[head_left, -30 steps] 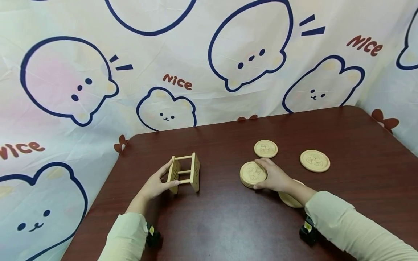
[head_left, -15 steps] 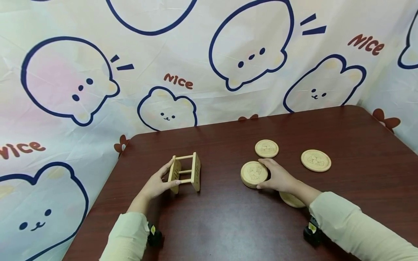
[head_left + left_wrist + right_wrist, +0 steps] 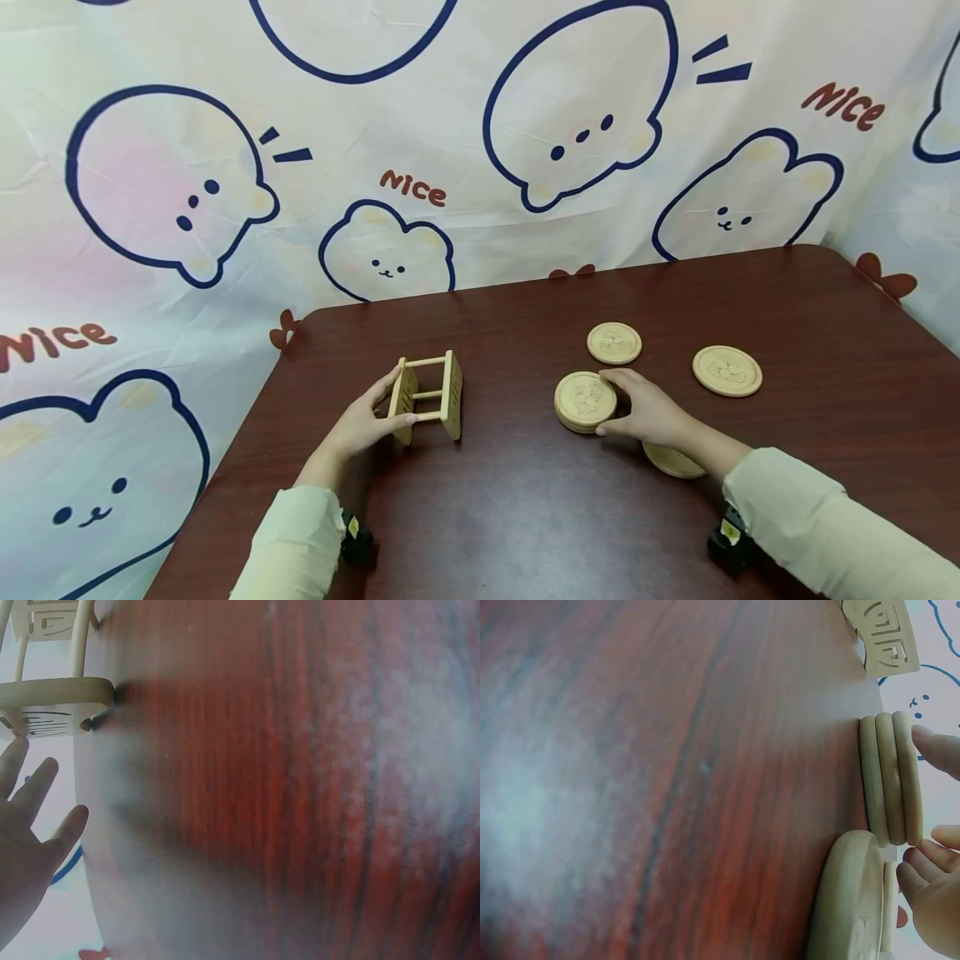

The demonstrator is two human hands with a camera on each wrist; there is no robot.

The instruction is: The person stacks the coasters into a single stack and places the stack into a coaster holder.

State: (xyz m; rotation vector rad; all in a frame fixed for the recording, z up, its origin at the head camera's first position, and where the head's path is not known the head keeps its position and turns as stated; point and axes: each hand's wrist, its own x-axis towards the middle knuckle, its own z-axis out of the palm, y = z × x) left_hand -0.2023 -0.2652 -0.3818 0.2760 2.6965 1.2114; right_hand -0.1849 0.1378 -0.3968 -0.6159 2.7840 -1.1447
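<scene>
My left hand (image 3: 360,425) holds a small wooden coaster rack (image 3: 452,396) by its left side panel, thumb at the near edge and a finger at the far one. In the left wrist view the other fingers (image 3: 34,791) are spread, apart from the panel. A stack of three round wooden coasters (image 3: 585,398) lies flat on the table. Just to its right is my right hand (image 3: 651,410), its thumb and index finger spread at the stack's edge. From the right wrist view, I cannot tell whether the fingertips touch the stack (image 3: 889,780).
One loose coaster (image 3: 614,343) lies behind the stack, another coaster (image 3: 727,371) farther right. A third coaster (image 3: 673,460) is partly hidden under my right forearm. The dark brown table (image 3: 487,517) meets a patterned cloth (image 3: 465,125) at the back.
My right hand has loosened from the coaster stack and drawn slightly back to the right. The stack stays in place. My left hand and the rack have not moved.
</scene>
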